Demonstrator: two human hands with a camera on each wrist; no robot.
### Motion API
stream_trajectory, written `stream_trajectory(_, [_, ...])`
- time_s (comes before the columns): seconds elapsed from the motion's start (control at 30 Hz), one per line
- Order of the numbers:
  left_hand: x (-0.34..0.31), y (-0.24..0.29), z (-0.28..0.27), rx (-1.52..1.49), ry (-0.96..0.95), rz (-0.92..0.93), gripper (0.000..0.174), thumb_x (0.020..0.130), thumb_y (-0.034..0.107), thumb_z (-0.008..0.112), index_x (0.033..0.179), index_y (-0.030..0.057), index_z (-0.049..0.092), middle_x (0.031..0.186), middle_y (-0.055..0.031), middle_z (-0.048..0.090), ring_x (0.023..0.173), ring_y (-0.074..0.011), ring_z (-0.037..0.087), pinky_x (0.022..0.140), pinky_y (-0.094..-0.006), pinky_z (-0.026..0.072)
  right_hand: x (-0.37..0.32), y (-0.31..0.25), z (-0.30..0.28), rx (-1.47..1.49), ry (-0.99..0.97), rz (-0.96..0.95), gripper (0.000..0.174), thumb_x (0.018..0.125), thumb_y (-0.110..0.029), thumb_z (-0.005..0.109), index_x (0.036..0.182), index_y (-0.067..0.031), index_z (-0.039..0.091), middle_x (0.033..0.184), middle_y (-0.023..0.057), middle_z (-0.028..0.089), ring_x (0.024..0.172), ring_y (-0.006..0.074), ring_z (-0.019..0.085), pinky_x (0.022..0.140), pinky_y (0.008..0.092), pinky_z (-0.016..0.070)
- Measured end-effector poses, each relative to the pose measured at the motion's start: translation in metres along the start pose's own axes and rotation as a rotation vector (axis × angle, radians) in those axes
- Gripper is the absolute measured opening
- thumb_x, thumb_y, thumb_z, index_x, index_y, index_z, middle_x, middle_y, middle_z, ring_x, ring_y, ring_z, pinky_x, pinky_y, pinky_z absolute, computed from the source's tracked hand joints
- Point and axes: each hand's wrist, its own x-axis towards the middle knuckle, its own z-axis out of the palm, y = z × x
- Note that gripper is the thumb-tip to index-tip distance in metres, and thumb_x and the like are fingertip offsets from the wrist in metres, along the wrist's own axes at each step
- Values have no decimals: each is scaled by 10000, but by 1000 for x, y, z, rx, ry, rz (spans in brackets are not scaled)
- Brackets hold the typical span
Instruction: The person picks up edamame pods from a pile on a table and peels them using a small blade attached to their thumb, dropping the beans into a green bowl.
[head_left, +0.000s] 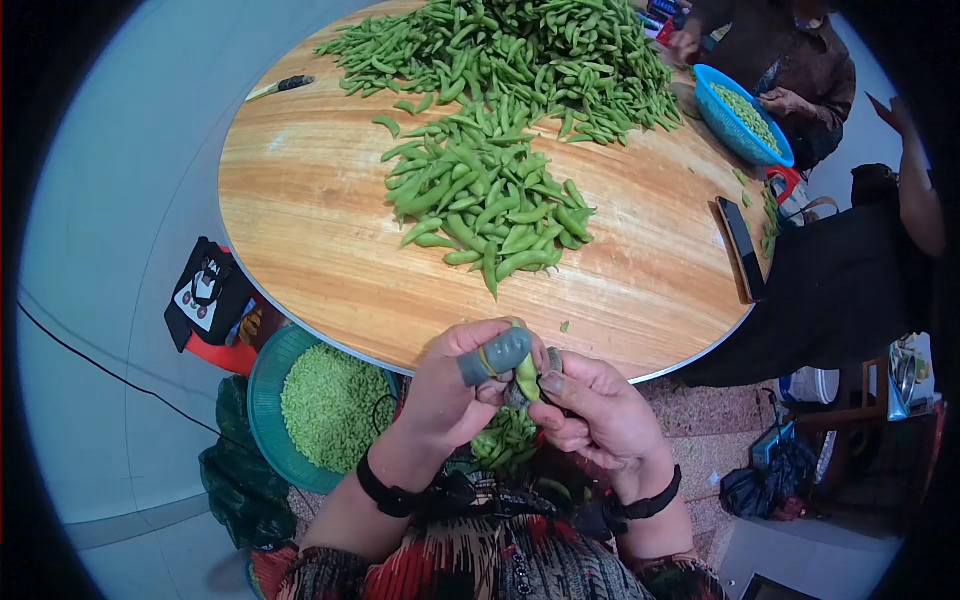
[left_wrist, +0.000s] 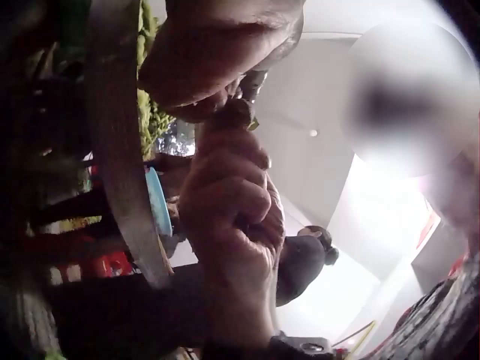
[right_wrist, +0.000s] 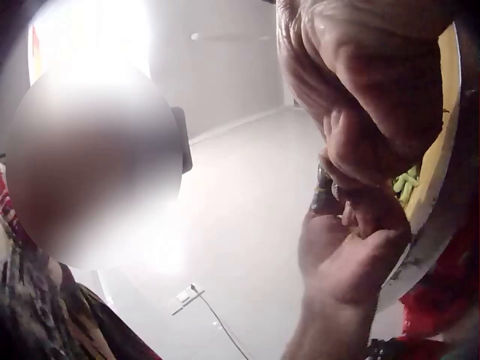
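Lower middle of the frame: the left hand (head_left: 450, 390) and right hand (head_left: 600, 415) meet, fingers curled tight, both pinching one green pod (head_left: 527, 378) between them just below the round surface (head_left: 300, 230). Both wrists angle inward.

Glossy varnished wood with streaky grain on the round bench (head_left: 300, 230), matt green skin on the pod (head_left: 527, 378) and the heaped pods (head_left: 490, 205), smooth blue plastic for the bowl (head_left: 712, 110), dull grey rubbery thumb sleeve (head_left: 497, 356) on the left hand (head_left: 440, 395).
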Motion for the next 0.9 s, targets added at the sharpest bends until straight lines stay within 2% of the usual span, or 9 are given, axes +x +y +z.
stream_trajectory(0.13, [2,-2,13,3,184,4,156,874,122,563,842,-26,599,680,-5,538,536,-41,432,495,-171,333,5,0,0,-297,100,-124,135,955,-158,449,960,-35,503,677,-2,490,466,61,373,412,198,294])
stream_trajectory(0.2, [0,-4,15,629,331,176,80,841,74,600,863,-3,602,709,-6,568,633,-61,522,586,-183,423,8,3,2,-599,200,-206,117,938,-145,475,932,-30,495,671,25,518,447,112,440,406,239,343])
stream_trajectory(0.27, [-2,-3,20,840,354,245,79,825,50,609,889,3,599,735,-11,585,692,-68,543,632,-197,442,13,8,4,-1404,444,-694,93,866,-76,535,877,-11,470,678,134,555,526,307,558,459,374,433])
stream_trajectory(0.37, [0,-11,18,1005,419,400,96,766,50,630,853,20,602,743,-90,592,706,-176,577,653,-304,446,11,9,22,-1581,565,-724,116,797,-11,558,847,2,454,698,222,540,617,425,552,526,455,455])
stream_trajectory(0.43, [-2,-14,17,1134,402,419,128,819,19,587,947,13,590,846,-27,618,799,-73,559,711,-231,455,11,10,24,-1566,601,-704,73,814,8,538,863,19,486,698,223,558,658,419,562,550,460,438])
stream_trajectory(0.53, [-1,-7,12,1223,281,517,123,845,30,553,961,16,593,850,-26,612,805,-97,569,727,-239,458,14,11,17,-1606,621,-720,96,804,-10,551,823,1,458,677,213,543,608,409,552,522,444,451])
stream_trajectory(0.67, [1,-5,0,1115,154,503,148,863,50,543,997,18,596,828,-13,601,757,-66,559,646,-195,444,15,-1,2,-1105,442,-515,122,892,-86,497,793,-15,486,591,101,515,521,243,533,478,347,407])
stream_trajectory(0.73, [-2,-2,1,864,142,252,184,867,57,545,1041,17,589,817,-6,593,694,-15,515,544,-138,377,12,-7,0,-686,332,-264,239,950,-165,444,754,-41,503,585,-31,469,504,52,408,447,226,331])
stream_trajectory(0.9, [-2,6,1,306,143,-6,240,851,30,563,1088,-3,568,802,-5,584,604,0,460,477,-121,306,16,-1,-1,-532,345,-247,232,936,-166,474,743,-46,516,585,-22,488,473,68,414,438,221,322])
